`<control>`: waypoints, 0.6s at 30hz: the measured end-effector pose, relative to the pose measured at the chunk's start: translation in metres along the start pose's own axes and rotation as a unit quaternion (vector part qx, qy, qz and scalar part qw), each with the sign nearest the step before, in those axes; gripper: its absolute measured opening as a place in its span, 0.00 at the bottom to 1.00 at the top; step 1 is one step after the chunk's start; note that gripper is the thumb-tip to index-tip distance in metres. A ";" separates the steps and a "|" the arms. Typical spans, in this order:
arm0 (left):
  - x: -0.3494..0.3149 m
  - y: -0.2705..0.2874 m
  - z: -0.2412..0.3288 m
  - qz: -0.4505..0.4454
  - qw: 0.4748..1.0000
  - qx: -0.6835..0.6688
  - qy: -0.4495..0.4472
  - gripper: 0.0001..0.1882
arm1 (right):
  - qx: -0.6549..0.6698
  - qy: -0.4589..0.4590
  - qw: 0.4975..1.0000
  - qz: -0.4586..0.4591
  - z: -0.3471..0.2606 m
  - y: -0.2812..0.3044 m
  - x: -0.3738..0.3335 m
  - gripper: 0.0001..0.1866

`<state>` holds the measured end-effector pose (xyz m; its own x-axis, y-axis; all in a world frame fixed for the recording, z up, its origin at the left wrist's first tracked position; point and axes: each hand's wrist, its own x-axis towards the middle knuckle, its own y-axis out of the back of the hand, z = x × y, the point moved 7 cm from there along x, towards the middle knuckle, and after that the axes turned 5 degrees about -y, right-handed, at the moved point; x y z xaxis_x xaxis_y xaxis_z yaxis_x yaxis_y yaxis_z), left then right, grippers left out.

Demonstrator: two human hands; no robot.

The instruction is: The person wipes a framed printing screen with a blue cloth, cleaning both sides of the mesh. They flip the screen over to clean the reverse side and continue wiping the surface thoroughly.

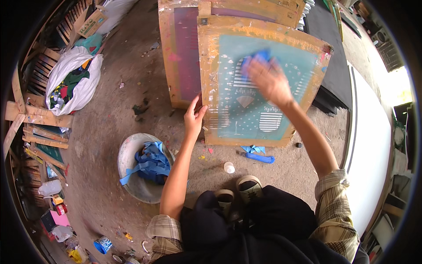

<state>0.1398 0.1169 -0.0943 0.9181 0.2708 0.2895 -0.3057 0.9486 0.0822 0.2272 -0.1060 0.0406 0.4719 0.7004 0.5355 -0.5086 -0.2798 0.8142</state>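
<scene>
On the dirt floor (110,114), a wooden-framed printing screen (259,88) stood tilted against another frame (180,53). Right hand (270,81), motion-blurred, pressed a blue cloth (257,57) flat on the teal mesh, fingers spread. Left hand (194,116) gripped the frame's left edge, fingers curled around it. Metal basin (132,176) of blue rags (151,163) sat near the left elbow; white sack (72,81) of scraps farther left.

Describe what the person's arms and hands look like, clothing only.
Both forearms are bare, with no gloves on the left hand or the right hand. The shirt is a pale beige plaid with thin dark lines; the left sleeve and right sleeve are both rolled up to about the elbow. No watch or rings show; the right hand is motion-blurred.
</scene>
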 end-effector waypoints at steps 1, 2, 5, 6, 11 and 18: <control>-0.001 -0.007 0.001 -0.002 1.000 0.007 -0.004 0.25 | -0.037 -0.091 0.995 0.027 0.031 0.017 0.015 0.31; -0.002 -0.007 0.002 -0.003 1.000 0.022 -0.008 0.25 | -0.037 -0.134 0.989 0.059 0.036 0.023 0.019 0.31; -0.003 -0.006 0.008 0.001 0.999 0.033 -0.024 0.25 | -0.012 -0.218 0.969 0.117 0.019 0.015 0.010 0.30; -0.003 -0.004 0.009 0.006 0.999 0.032 -0.026 0.25 | -0.073 -0.170 0.983 -0.003 -0.009 -0.008 -0.003 0.32; -0.006 -0.012 0.000 -0.067 0.997 0.041 -0.016 0.31 | 0.088 0.131 0.977 -0.140 -0.108 -0.046 -0.134 0.30; -0.032 -0.024 -0.016 -0.104 0.994 0.009 0.039 0.39 | -0.013 -0.229 0.971 0.061 0.073 0.031 -0.056 0.30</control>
<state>0.1220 0.0885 -0.1209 0.9782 0.0824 0.1906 -0.1119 0.9824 0.1498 0.2378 -0.2020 0.0527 0.6745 0.2963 0.6762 -0.5964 -0.3211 0.7356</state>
